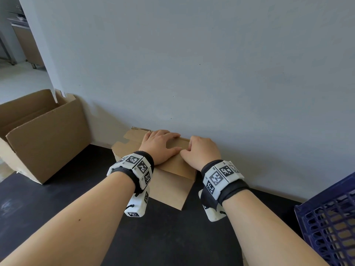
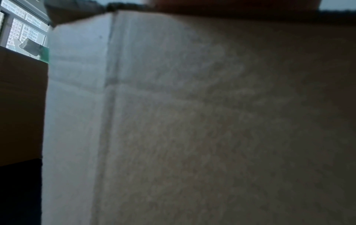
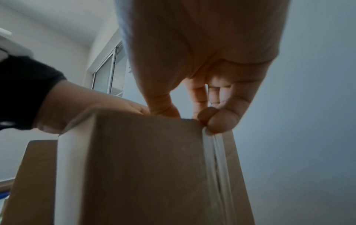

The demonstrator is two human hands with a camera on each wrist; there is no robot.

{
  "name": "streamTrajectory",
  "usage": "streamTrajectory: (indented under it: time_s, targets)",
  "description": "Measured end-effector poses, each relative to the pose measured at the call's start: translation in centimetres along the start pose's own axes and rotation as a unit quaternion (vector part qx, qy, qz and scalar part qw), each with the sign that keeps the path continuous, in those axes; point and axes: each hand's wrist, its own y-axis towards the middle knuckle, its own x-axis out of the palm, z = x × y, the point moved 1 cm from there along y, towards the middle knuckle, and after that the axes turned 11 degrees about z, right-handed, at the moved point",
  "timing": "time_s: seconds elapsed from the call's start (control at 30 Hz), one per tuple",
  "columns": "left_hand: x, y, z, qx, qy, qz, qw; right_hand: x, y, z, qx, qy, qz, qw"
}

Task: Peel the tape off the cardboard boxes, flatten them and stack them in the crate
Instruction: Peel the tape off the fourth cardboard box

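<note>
Cardboard box (image 1: 169,181), centre frame against wall (image 1: 211,64), likely light and stiff; left hand (image 1: 159,145) spread flat on top; right hand (image 1: 203,150) curled, fingertips (image 3: 217,121) picking at its upper right edge, the likely hold.

Small brown cardboard box (image 1: 169,181) stands closed on the dark table (image 1: 57,204), back against the wall. Larger brown box (image 1: 44,135), top flaps open, sits left of the small box. Blue slatted crate (image 1: 330,217), right of the small box, well apart.
</note>
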Motion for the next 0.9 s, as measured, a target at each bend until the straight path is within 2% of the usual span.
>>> streamTrajectory:
  time_s: [0.23, 0.5, 0.7, 0.9]
  targets:
    - [0.0, 0.0, 0.0, -0.002, -0.003, -0.001, 1.000, -0.3, 0.0, 0.7, 0.014, 0.040, -0.029, 0.999]
    - [-0.2, 0.0, -0.1, -0.006, -0.003, -0.008, 1.000, -0.2, 0.6, 0.5, 0.004, 0.016, -0.044, 0.999]
    - [-0.2, -0.1, -0.2, -0.008, -0.007, -0.005, 1.000, 0.1, 0.2, 0.0, -0.004, 0.009, -0.081, 0.997]
    - [-0.3, -0.2, 0.0, -0.008, -0.004, -0.009, 1.000, -1.0, 0.4, 0.1, 0.033, 0.074, -0.113, 0.990]
